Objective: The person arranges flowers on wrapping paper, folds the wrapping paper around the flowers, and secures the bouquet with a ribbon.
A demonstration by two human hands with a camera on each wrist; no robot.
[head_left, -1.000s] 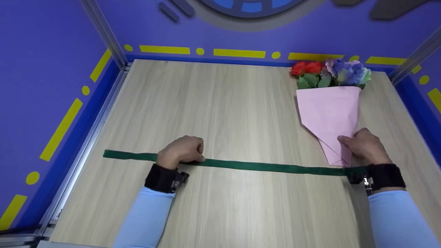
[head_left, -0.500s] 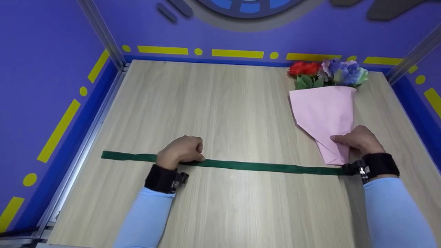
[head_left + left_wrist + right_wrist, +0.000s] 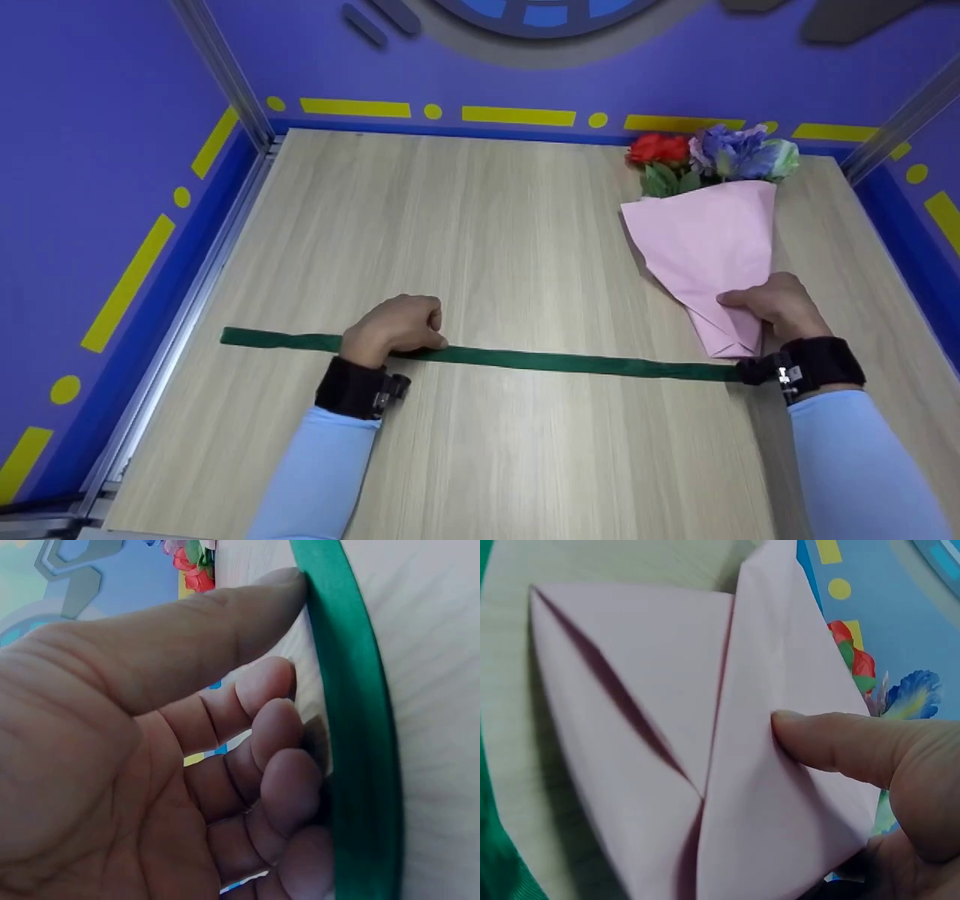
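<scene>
A bouquet of red, blue and purple flowers in pink wrapping paper (image 3: 705,240) lies at the right of the table. My right hand (image 3: 787,304) grips its narrow lower end, thumb on top of the paper; the fingers beneath are mostly hidden. In the right wrist view, the folded paper (image 3: 757,795) shows overlapping layers with the thumb pressed on it. A long dark green ribbon (image 3: 555,361) stretches flat across the table. Over its left part rests my left hand (image 3: 394,326), fingers loosely bent. The left wrist view shows the thumb tip touching the ribbon's edge (image 3: 352,705), with the fingertips beside it.
The wood-grain table (image 3: 450,217) is bounded by blue walls with yellow markings at the back (image 3: 517,82) and sides. A metal frame rail (image 3: 202,300) runs along the left edge. The ribbon's right end passes behind the right wrist camera (image 3: 757,369).
My right hand has shifted a little to the left with the bouquet, whose wrapping has turned slightly and spread wider on its left side. The left hand and the ribbon have stayed in place.
</scene>
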